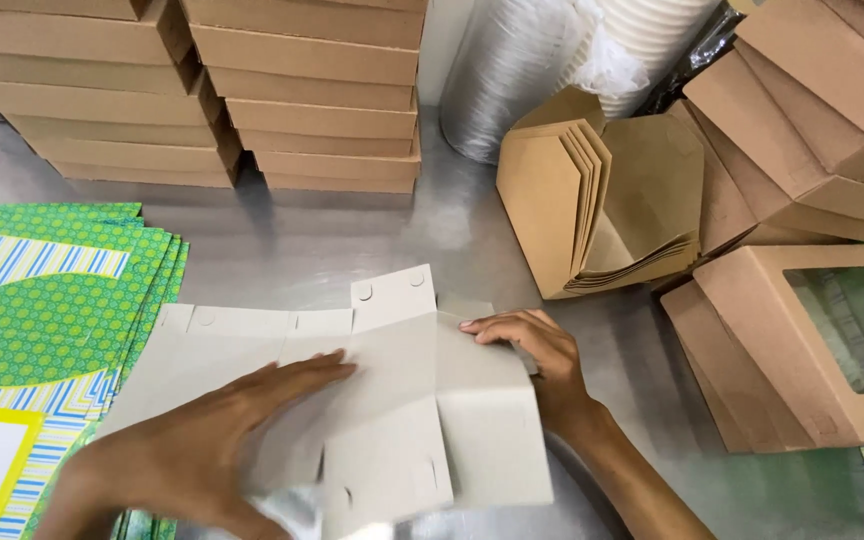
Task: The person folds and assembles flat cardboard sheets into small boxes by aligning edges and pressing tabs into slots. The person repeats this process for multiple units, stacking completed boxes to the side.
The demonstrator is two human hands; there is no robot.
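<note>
Printed flats: a fanned pile of green patterned card sheets (47, 300) with blue-striped and yellow panels, lying flat at the far left of the steel table (282, 245).
Upper-left stock: two stacks of flat brown cardboard boxes (202, 90) against the back edge, well apart from the hands.
Left hand (212, 450): palm down, fingers spread and stretched to the right, pressed flat on the left half of the grey blank; nothing is pinched.
Grey card blank (402, 400): an unfolded grey box sheet with tabs and slots, lying on the table at centre bottom, just beside the green pile; one tabbed flap stands up at its far edge, and its right panel is lifted along a crease.
Right hand (537, 350): fingers curled and pointing left, resting on the top edge of the blank's right panel; whether the thumb grips beneath cannot be told.
Wrapped rolls: a silvery cylinder (497, 75) and a white ribbed stack in clear film (642, 40) at the back centre.
Folded brown cartons (592, 205): a nested bundle standing open on the table, right of the blank and apart from it.
Window boxes (802, 340): brown assembled boxes with clear windows, piled at the right edge, with more brown boxes leaning above them.
</note>
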